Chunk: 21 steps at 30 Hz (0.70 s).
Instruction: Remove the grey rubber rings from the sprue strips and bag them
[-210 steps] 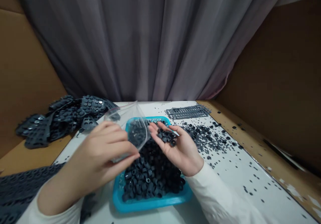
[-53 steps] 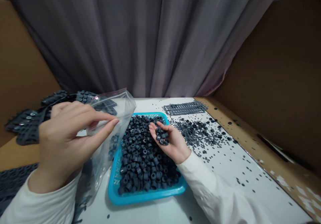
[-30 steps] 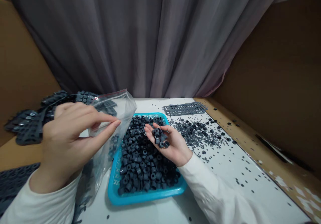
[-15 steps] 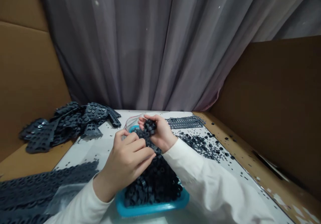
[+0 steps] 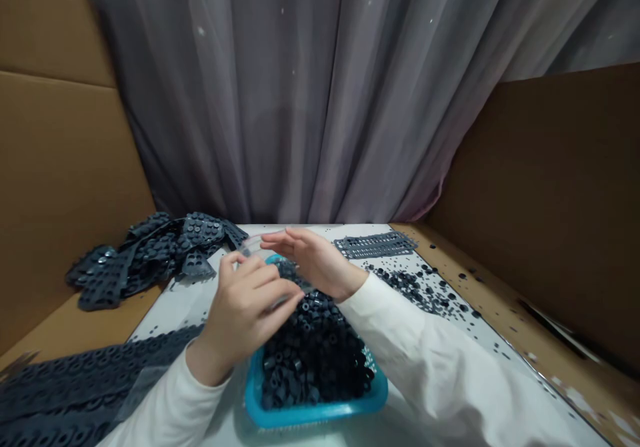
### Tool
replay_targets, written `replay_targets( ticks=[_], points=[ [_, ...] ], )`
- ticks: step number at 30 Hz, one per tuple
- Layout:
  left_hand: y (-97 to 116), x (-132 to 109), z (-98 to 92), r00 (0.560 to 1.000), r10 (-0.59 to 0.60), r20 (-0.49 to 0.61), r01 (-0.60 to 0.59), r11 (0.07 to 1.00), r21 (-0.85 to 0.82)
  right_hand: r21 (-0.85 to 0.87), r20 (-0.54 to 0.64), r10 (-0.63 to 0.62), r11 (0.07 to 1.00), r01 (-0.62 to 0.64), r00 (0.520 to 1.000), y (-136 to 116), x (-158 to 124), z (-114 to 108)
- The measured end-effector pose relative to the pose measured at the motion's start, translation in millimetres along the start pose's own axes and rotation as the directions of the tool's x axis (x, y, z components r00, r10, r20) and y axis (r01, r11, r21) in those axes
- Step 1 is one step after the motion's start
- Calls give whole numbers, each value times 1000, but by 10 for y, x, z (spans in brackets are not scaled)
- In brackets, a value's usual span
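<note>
My left hand (image 5: 247, 317) is closed on the edge of a clear plastic bag (image 5: 251, 243) above the far left part of a blue basket (image 5: 325, 415). Small black ring-shaped rubber parts (image 5: 313, 353) fill the basket. Beside the bag's mouth, my right hand (image 5: 320, 262) is tipped on its side with fingers stretched out. Nothing shows in that hand, though its far side is hidden. Most of the bag lies behind my left hand, so its contents are hard to make out.
Black perforated rubber sheets (image 5: 90, 380) lie at the front left, and a pile of studded black sheets (image 5: 165, 253) at the back left. Loose black bits (image 5: 420, 287) and a grey perforated strip (image 5: 375, 244) are on the right. Cardboard walls (image 5: 545, 187) flank the table.
My right hand has turned over from palm up to its side. The black rubber parts that lay in its palm are gone from view. My left hand still grips the bag.
</note>
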<state>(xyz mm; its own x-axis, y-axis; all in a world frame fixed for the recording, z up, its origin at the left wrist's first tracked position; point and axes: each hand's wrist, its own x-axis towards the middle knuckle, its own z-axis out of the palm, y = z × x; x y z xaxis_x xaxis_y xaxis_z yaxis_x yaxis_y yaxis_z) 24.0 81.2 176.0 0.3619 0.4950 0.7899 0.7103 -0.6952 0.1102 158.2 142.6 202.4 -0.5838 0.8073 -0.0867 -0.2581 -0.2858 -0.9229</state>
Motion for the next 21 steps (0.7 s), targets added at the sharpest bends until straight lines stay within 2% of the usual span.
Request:
replay_targets(
  ticks=[2, 3, 5, 6, 7, 8, 10, 12, 14, 16, 18, 21],
  points=[
    [-66, 13, -65, 998, -41, -41, 43, 998, 37, -74, 84, -118, 989, 125, 989, -100, -100, -49],
    [-110, 13, -99, 996, -65, -68, 69, 996, 57, -112, 81, -223, 966, 231, 971, -134, -160, -96],
    [-209, 6, -169, 983, -114, -147, 130, 987, 100, -243, 12, -443, 868, 432, 896, -141, -288, -228],
    [-259, 1, -204, 972, -139, -190, 163, 980, 117, -329, -22, -515, 813, 480, 857, -109, -354, -309],
    [-306, -5, -240, 958, -166, -232, 200, 971, 131, -412, -36, -540, 774, 480, 841, -54, -417, -393],
    [-346, -9, -273, 944, -183, -274, 228, 963, 142, -489, -32, -534, 745, 453, 845, 21, -477, -476],
    [-401, -15, -330, 914, -197, -354, 266, 950, 160, -635, 7, -440, 692, 344, 898, 210, -581, -623],
    [-420, -21, -362, 896, -202, -395, 289, 942, 173, -773, 59, -345, 578, 261, 937, 412, -658, -728],
    [-419, -28, -369, 892, -208, -402, 299, 938, 178, -861, 115, -250, 458, 222, 961, 591, -709, -789],
    [-421, -27, -367, 894, -211, -395, 302, 936, 182, -903, 140, -169, 382, 196, 976, 725, -735, -822],
    [-447, 13, -385, 891, -202, -407, 296, 937, 183, -926, 126, -145, 336, 169, 981, 808, -742, -849],
    [-535, 217, -509, 904, -173, -390, 273, 937, 218, -941, 114, -193, 293, 168, 975, 849, -733, -893]
  ],
)
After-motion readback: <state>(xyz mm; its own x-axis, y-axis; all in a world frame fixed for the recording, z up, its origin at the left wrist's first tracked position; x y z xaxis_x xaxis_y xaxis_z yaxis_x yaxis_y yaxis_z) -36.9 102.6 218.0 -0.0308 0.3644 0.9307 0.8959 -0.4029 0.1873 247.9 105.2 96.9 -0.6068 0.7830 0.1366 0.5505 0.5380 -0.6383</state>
